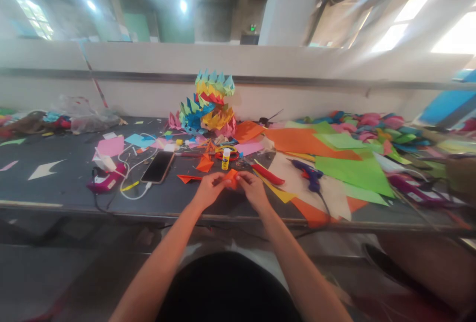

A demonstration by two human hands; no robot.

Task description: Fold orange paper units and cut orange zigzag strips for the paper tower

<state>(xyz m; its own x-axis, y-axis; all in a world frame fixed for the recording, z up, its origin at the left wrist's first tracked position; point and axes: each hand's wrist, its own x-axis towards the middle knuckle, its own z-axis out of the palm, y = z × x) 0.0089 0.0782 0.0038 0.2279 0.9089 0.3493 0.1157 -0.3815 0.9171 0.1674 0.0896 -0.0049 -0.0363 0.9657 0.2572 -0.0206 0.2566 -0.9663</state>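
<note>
Between my two hands, just above the front part of the dark table, is a small piece of folded orange paper. My left hand pinches its left side, and my right hand grips its right side. Right behind the paper stands a yellow glue stick with a white cap. Folded orange paper pieces lie to the left of the glue stick. Farther back rises a colourful folded-paper model in tiers of blue, yellow, red and green.
On the left, a phone with a white cable lies near a purple power strip. To the right are a red-handled cutter-like tool, a blue glue gun and green paper sheets. A second purple strip sits far right.
</note>
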